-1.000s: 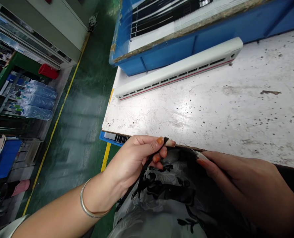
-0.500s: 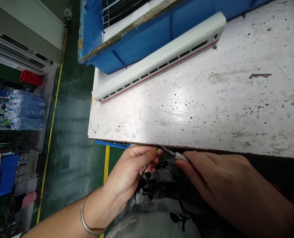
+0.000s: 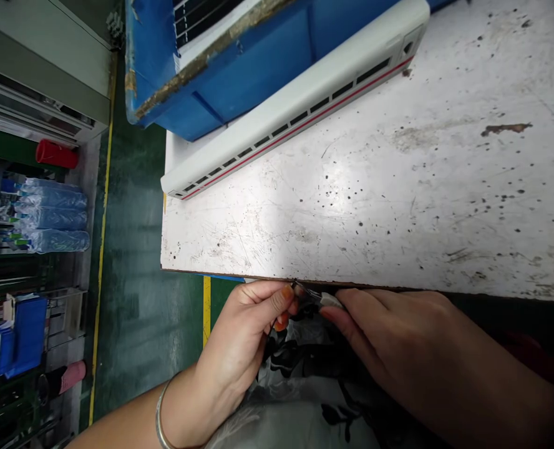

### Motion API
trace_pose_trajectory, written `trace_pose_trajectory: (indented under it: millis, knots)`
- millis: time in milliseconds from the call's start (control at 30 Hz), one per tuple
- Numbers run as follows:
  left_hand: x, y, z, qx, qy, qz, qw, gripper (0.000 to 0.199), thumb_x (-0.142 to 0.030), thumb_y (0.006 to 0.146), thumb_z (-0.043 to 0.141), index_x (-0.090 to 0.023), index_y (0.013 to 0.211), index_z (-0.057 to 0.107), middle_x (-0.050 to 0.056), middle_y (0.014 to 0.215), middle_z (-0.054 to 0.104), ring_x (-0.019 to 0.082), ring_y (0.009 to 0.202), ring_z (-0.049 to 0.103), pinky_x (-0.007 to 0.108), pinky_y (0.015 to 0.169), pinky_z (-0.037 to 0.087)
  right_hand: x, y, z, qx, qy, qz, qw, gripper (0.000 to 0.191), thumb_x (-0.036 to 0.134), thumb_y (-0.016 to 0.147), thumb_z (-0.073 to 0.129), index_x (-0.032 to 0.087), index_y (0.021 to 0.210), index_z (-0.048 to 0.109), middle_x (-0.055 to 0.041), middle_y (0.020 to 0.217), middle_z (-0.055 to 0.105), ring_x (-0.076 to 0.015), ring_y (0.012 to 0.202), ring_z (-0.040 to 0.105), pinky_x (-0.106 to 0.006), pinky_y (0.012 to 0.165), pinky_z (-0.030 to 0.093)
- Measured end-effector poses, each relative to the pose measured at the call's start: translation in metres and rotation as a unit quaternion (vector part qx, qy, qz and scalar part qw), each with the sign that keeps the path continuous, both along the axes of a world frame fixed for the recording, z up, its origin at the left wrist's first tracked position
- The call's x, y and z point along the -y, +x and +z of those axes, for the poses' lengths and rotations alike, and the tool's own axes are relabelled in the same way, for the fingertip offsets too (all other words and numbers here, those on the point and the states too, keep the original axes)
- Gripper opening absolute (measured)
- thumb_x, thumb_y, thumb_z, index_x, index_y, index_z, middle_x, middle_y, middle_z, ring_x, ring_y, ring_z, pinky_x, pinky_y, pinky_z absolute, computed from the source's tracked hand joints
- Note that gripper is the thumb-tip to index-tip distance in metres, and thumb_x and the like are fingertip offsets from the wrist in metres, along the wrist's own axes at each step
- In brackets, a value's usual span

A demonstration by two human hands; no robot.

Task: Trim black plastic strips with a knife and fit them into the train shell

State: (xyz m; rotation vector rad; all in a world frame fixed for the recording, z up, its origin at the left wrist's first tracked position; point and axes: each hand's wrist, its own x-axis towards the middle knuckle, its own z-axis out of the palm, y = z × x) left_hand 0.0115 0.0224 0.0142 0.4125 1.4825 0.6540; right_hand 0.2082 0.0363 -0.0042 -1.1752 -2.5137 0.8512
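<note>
The left hand [image 3: 239, 330] and right hand [image 3: 403, 337] meet just below the front edge of the table [image 3: 352, 249], both closed in tight pinches on a small pale tab [image 3: 330, 300], with a thin dark strip [image 3: 271, 342] running down from it past the left fingers (what the tab is made of is too small to tell). Close beneath the hands lies a lap of grey-and-black floral cloth [image 3: 305, 399], and a metal bangle [image 3: 161, 419] circles the left wrist. Farther up the spattered table, a white train-shaped shell [image 3: 296, 106] with a red stripe lies at a slant, just beside a blue crate [image 3: 221, 68] of dark strips. Left of the table are a green floor [image 3: 150, 249], a yellow line [image 3: 206, 312], and wrapped water bottles [image 3: 52, 215].
</note>
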Motion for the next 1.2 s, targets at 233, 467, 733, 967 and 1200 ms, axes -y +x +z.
trace_pose_trajectory:
  millis: [233, 467, 733, 967, 1200]
  knots:
    - [-0.0025, -0.0002, 0.0007, -0.002, -0.006, -0.01, 1.0, 0.031, -0.029, 0.085, 0.072, -0.017, 0.057, 0.065, -0.001, 0.058, 0.051, 0.011, 0.058, 0.041, 0.024, 0.058, 0.03, -0.0003, 0.0, 0.0009, 0.006, -0.065, 0.009, 0.998, 0.042, 0.016, 0.103, 0.029, 0.024, 0.083, 0.065, -0.0052, 0.066, 0.062, -0.0269, 0.048, 0.053, -0.039, 0.051, 0.016]
    - [-0.0038, 0.0003, 0.0034, 0.001, -0.018, -0.007, 1.0, 0.029, -0.024, 0.082, 0.072, -0.016, 0.055, 0.064, -0.001, 0.057, 0.049, 0.011, 0.058, 0.039, 0.025, 0.058, 0.029, 0.0004, -0.0061, 0.0057, 0.042, -0.096, -0.013, 0.994, 0.043, 0.014, 0.094, 0.028, 0.028, 0.08, 0.067, -0.0068, 0.067, 0.062, -0.0299, 0.051, 0.054, -0.043, 0.048, 0.025]
    - [-0.0058, -0.0003, 0.0023, 0.001, -0.03, -0.008, 1.0, 0.029, -0.024, 0.081, 0.073, -0.016, 0.054, 0.064, -0.001, 0.057, 0.049, 0.011, 0.059, 0.039, 0.026, 0.059, 0.028, 0.0005, -0.0042, 0.0019, 0.018, -0.081, -0.027, 0.996, 0.046, 0.016, 0.096, 0.027, 0.027, 0.075, 0.066, -0.0067, 0.062, 0.06, -0.0276, 0.047, 0.051, -0.042, 0.048, 0.023]
    - [-0.0061, -0.0012, 0.0031, -0.005, -0.032, -0.015, 0.999, 0.028, -0.026, 0.081, 0.073, -0.016, 0.056, 0.064, -0.001, 0.057, 0.049, 0.011, 0.059, 0.039, 0.026, 0.059, 0.028, 0.0001, 0.0, -0.0013, -0.014, -0.072, -0.019, 0.997, 0.048, 0.019, 0.1, 0.026, 0.026, 0.075, 0.066, -0.0057, 0.061, 0.06, -0.0246, 0.043, 0.048, -0.04, 0.047, 0.017]
    - [-0.0069, -0.0031, 0.0034, -0.01, -0.033, -0.024, 0.999, 0.029, -0.027, 0.081, 0.073, -0.016, 0.056, 0.064, 0.0, 0.059, 0.051, 0.011, 0.06, 0.04, 0.026, 0.059, 0.028, -0.0009, -0.0014, 0.002, -0.005, -0.057, -0.031, 0.998, 0.042, 0.016, 0.097, 0.032, 0.026, 0.072, 0.064, -0.0032, 0.057, 0.058, -0.0226, 0.04, 0.046, -0.04, 0.05, 0.01]
